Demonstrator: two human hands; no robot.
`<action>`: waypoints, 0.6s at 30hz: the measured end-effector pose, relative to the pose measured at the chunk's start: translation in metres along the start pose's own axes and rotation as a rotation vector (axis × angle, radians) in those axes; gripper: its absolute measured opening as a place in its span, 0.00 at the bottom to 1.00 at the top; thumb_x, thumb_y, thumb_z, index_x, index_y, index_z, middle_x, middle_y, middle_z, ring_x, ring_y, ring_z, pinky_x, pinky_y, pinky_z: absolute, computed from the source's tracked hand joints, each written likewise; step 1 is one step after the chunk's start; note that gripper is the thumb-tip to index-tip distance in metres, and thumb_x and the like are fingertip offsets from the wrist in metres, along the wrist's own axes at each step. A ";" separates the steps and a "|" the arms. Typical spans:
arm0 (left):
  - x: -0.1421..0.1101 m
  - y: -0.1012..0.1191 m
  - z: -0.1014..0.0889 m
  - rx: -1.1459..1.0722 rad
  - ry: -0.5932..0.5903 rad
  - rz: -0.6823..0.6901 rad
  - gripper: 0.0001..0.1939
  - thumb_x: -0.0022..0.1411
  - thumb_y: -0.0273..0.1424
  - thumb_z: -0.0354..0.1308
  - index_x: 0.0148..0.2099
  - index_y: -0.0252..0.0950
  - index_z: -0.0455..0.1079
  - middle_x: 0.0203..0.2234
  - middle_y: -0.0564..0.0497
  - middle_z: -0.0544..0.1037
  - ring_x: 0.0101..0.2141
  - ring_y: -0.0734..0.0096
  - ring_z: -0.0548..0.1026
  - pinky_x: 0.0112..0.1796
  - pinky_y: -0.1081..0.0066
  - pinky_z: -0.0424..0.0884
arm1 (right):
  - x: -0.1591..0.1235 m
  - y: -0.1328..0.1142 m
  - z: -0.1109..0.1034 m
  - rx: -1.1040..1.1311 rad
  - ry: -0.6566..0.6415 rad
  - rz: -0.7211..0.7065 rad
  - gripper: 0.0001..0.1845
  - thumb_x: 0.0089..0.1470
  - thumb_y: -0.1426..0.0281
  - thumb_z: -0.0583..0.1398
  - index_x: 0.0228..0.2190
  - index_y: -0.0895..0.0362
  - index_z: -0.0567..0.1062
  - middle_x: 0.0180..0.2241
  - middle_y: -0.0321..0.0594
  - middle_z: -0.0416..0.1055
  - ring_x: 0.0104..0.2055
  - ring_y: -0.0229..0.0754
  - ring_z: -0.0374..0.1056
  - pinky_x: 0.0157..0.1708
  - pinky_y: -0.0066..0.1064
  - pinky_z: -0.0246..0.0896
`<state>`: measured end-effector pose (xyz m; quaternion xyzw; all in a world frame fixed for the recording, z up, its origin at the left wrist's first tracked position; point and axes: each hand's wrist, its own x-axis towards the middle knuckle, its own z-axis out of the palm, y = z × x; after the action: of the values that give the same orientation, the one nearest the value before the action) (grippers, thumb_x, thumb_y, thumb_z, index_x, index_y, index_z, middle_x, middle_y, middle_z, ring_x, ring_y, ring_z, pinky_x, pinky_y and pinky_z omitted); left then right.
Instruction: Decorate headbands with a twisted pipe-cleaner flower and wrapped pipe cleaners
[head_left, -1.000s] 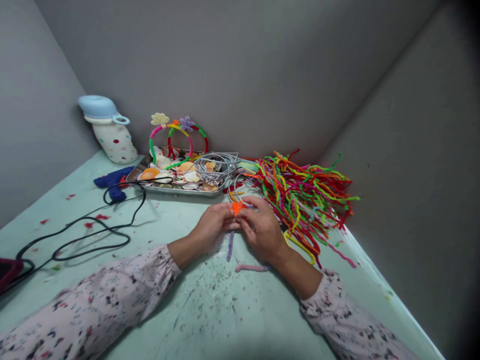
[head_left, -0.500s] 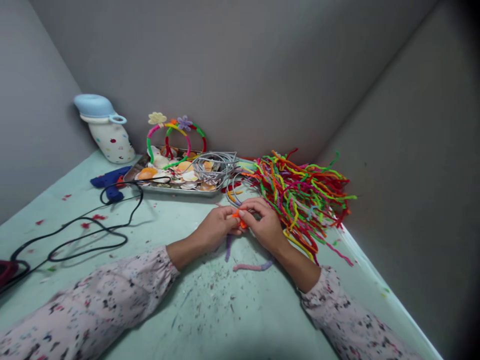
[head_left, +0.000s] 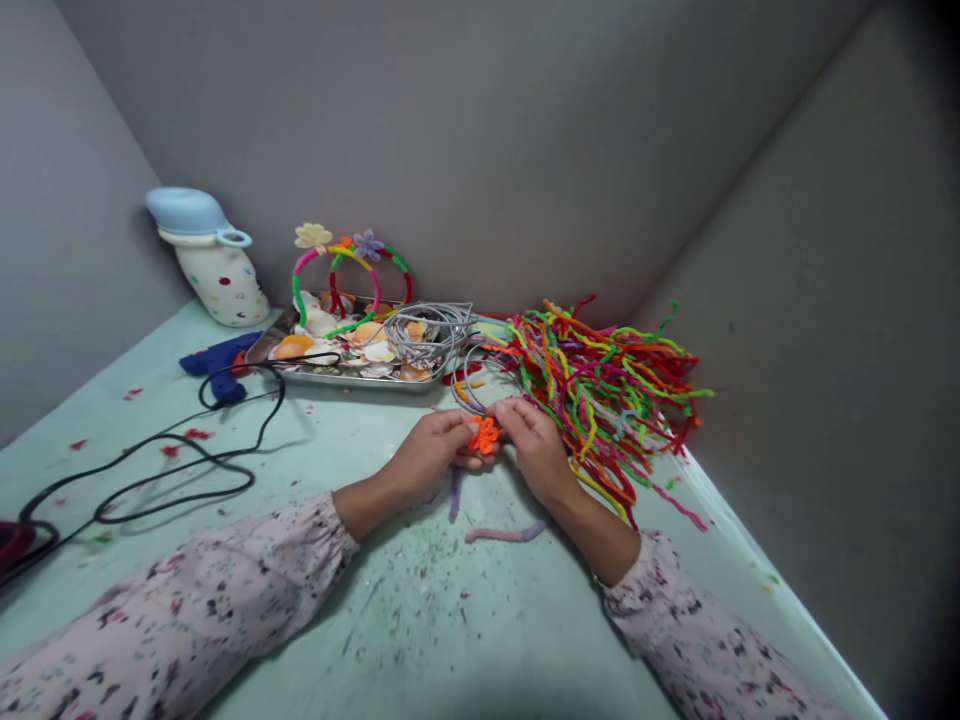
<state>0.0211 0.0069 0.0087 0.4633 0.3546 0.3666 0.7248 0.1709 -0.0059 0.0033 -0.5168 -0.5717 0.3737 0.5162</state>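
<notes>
A small orange flower bent from pipe cleaner [head_left: 484, 435] faces up in the middle of the view. My left hand [head_left: 431, 455] pinches its left side between thumb and fingers. At its upper right edge, my right hand [head_left: 536, 455] has thumb and fingertips closed together on a petal; the exact contact is partly hidden. Beneath my left fingers a short purple pipe cleaner [head_left: 455, 495] lies on the table. A pink and purple pipe cleaner [head_left: 506, 534] rests just below my hands. Loops of grey wire [head_left: 466, 378] lie right behind my fingers.
A tangled heap of coloured pipe cleaners [head_left: 600, 390] lies to the right. Behind, a metal tray [head_left: 352, 381] holds shells, a coil of grey wire [head_left: 431, 332] and two flowered rings [head_left: 298, 290]. On the left are a blue glue gun [head_left: 221, 362], black cords [head_left: 210, 455] and a bottle [head_left: 223, 280].
My right thumb and fingers have drawn back from the orange flower's front to its upper right edge. Its petals now show; before, they were mostly covered. My left hand has barely moved.
</notes>
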 end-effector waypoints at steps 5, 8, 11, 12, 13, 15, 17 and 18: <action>0.000 0.001 0.000 -0.040 0.041 -0.007 0.08 0.56 0.31 0.58 0.31 0.30 0.69 0.25 0.45 0.77 0.25 0.72 0.76 0.28 0.75 0.72 | 0.000 0.001 0.000 0.061 -0.019 0.044 0.12 0.54 0.60 0.57 0.28 0.56 0.71 0.24 0.34 0.69 0.25 0.38 0.66 0.27 0.30 0.63; 0.001 0.000 -0.001 -0.046 0.047 -0.006 0.07 0.55 0.31 0.58 0.29 0.31 0.68 0.23 0.47 0.76 0.23 0.73 0.75 0.26 0.76 0.72 | -0.001 0.000 0.001 -0.033 -0.025 0.014 0.11 0.52 0.62 0.58 0.26 0.56 0.72 0.23 0.35 0.70 0.25 0.38 0.66 0.27 0.30 0.63; 0.001 0.000 -0.001 -0.039 0.025 0.008 0.07 0.54 0.31 0.58 0.28 0.31 0.67 0.22 0.48 0.75 0.22 0.74 0.74 0.24 0.77 0.71 | -0.002 -0.001 0.003 -0.058 -0.032 0.007 0.10 0.52 0.63 0.58 0.25 0.56 0.72 0.21 0.34 0.69 0.23 0.38 0.66 0.26 0.30 0.62; 0.000 0.000 -0.001 -0.032 0.018 0.014 0.07 0.54 0.31 0.58 0.27 0.32 0.66 0.21 0.49 0.75 0.22 0.74 0.74 0.23 0.77 0.70 | -0.002 -0.002 0.003 -0.051 -0.038 0.010 0.10 0.52 0.63 0.58 0.25 0.56 0.72 0.21 0.33 0.69 0.23 0.38 0.66 0.25 0.30 0.61; 0.000 0.000 0.000 -0.025 0.014 0.019 0.07 0.54 0.31 0.58 0.27 0.32 0.66 0.21 0.49 0.74 0.21 0.75 0.74 0.23 0.78 0.70 | -0.002 -0.003 0.003 -0.044 -0.044 0.012 0.10 0.52 0.64 0.58 0.25 0.56 0.71 0.20 0.33 0.68 0.22 0.37 0.66 0.25 0.30 0.61; 0.000 0.002 0.000 -0.013 0.020 0.025 0.08 0.54 0.31 0.58 0.27 0.32 0.66 0.20 0.50 0.74 0.20 0.75 0.73 0.22 0.78 0.69 | -0.003 -0.004 0.003 -0.024 -0.052 0.019 0.10 0.52 0.63 0.58 0.25 0.56 0.71 0.20 0.33 0.68 0.22 0.37 0.66 0.25 0.29 0.61; -0.001 0.003 0.001 -0.009 0.033 0.023 0.08 0.55 0.31 0.58 0.28 0.31 0.67 0.20 0.49 0.75 0.20 0.76 0.73 0.22 0.78 0.69 | -0.003 -0.005 0.003 0.014 -0.054 0.031 0.10 0.52 0.63 0.58 0.26 0.56 0.72 0.22 0.33 0.69 0.23 0.37 0.66 0.26 0.30 0.62; -0.001 0.003 0.001 -0.010 0.039 0.021 0.08 0.55 0.31 0.58 0.28 0.31 0.67 0.21 0.48 0.75 0.21 0.76 0.73 0.23 0.78 0.69 | -0.003 -0.006 0.002 0.040 -0.054 0.039 0.10 0.52 0.63 0.58 0.27 0.56 0.72 0.23 0.34 0.70 0.23 0.37 0.67 0.26 0.30 0.62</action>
<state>0.0211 0.0070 0.0122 0.4561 0.3621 0.3849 0.7160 0.1675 -0.0097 0.0076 -0.5069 -0.5678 0.4089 0.5034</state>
